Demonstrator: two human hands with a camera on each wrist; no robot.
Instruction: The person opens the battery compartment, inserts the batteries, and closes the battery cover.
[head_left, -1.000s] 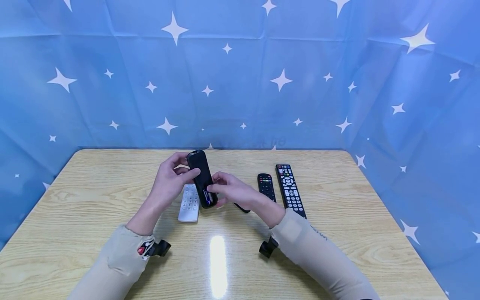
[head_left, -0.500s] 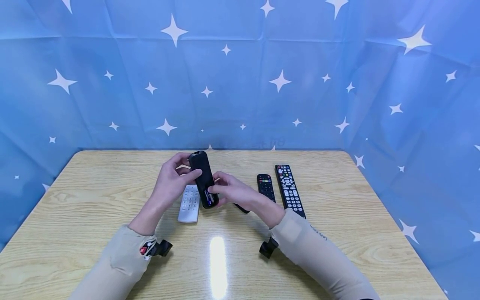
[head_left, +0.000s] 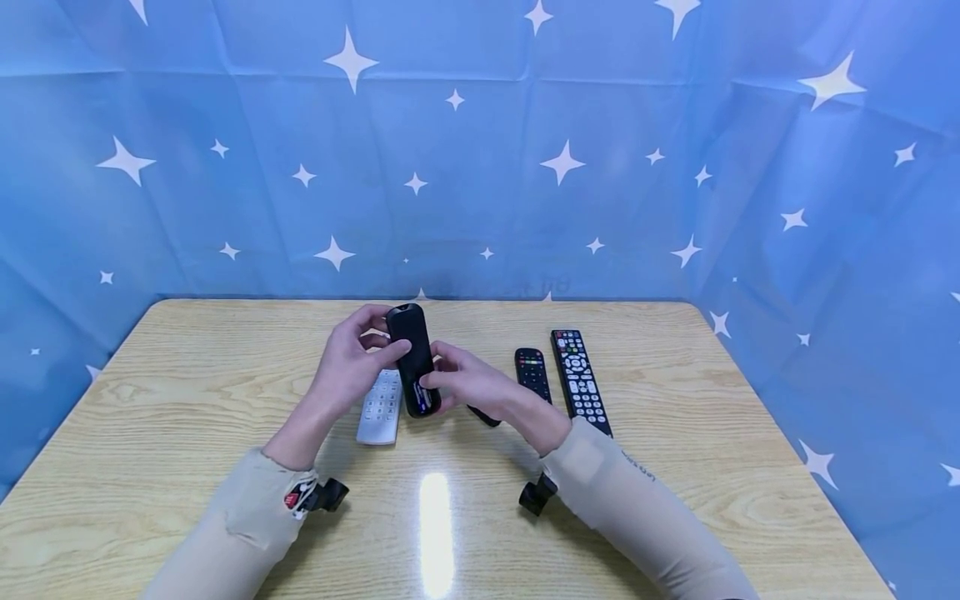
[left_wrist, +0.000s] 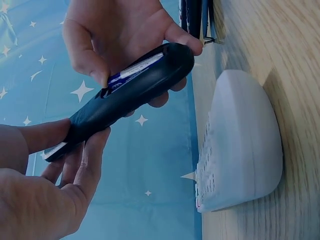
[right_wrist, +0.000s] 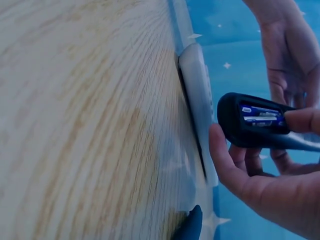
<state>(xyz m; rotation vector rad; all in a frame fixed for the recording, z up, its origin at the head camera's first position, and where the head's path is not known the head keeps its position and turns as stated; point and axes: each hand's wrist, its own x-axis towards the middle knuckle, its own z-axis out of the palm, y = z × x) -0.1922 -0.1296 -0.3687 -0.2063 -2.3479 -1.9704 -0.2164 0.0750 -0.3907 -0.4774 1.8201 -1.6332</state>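
Note:
A black remote control is held above the table with its back turned up. Its battery compartment is uncovered, and two blue-and-white batteries lie side by side inside. My left hand grips the far end, thumb across the back and fingers beneath. Around the near end, my right hand holds the remote, its thumb at the edge of the battery compartment in the right wrist view. Under and left of the held remote lies a white remote control, keys up, partly hidden by it.
Right of my hands, a black remote with coloured keys and a longer black remote with white keys lie on the wooden table. The end of a dark object shows under my right wrist. Behind hangs a blue star-patterned cloth.
The held remote and my left hand have shifted slightly to the right, and the remote stands a little more upright in the head view. My right hand has barely moved.

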